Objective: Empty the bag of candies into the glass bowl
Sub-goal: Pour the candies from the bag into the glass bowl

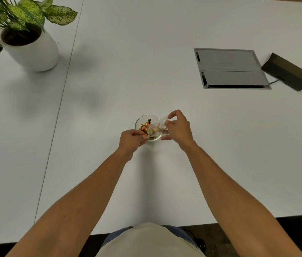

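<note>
Both hands are pinching the clear bag [155,129] between them: left hand [130,140] has the near-left corner, right hand [178,128] grips the far-right end, held a bit higher. The bag hangs tilted right over the glass bowl [140,121], which sits on the white tabletop [128,80] with wrapped candies [145,125] piled inside. A few candies look to be inside the bag too.

Clear bag [155,129] tipped over glass bowl [140,121], wrapped candies [145,125] inside
</note>
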`<state>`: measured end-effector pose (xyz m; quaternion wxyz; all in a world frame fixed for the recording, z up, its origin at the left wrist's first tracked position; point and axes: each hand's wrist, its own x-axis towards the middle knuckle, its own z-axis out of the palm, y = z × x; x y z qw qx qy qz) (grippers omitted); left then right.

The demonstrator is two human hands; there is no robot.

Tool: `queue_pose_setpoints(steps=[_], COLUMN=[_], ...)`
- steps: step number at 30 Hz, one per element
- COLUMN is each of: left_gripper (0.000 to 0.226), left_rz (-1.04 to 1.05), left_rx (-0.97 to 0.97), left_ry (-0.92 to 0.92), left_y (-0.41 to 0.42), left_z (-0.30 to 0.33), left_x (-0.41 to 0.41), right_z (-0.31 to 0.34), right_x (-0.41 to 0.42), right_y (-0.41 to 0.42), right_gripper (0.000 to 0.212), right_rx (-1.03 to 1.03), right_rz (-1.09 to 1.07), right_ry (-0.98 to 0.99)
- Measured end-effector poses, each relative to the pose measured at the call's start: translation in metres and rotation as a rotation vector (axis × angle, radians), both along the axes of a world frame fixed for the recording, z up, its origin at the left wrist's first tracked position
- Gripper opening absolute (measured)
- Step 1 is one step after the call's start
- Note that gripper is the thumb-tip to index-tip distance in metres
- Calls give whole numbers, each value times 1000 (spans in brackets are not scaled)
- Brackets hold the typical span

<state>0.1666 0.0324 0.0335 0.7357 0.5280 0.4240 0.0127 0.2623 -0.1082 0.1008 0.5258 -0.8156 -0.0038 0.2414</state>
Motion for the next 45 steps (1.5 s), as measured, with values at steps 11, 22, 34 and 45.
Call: queue_pose_setpoints(steps=[11, 22, 34, 45], left_gripper=[10, 17, 30, 31], left_rz=[58, 134, -75, -315], left_rx=[-108, -150, 214, 381], left_ry=[-37, -69, -170, -248], left_y=[1, -1, 3, 10], left_z=[12, 22, 49, 81], left_x=[-11, -18, -36, -56], right_z=[6, -8, -17, 0], right_x=[-11, -45, -69, -70], right_y=[-2, -24, -57, -35], right_gripper=[19, 22, 28, 8], right_rx=[-7, 366, 342, 352], right_rz=[27, -131, -67, 15], right_ry=[-43, 215, 331, 123])
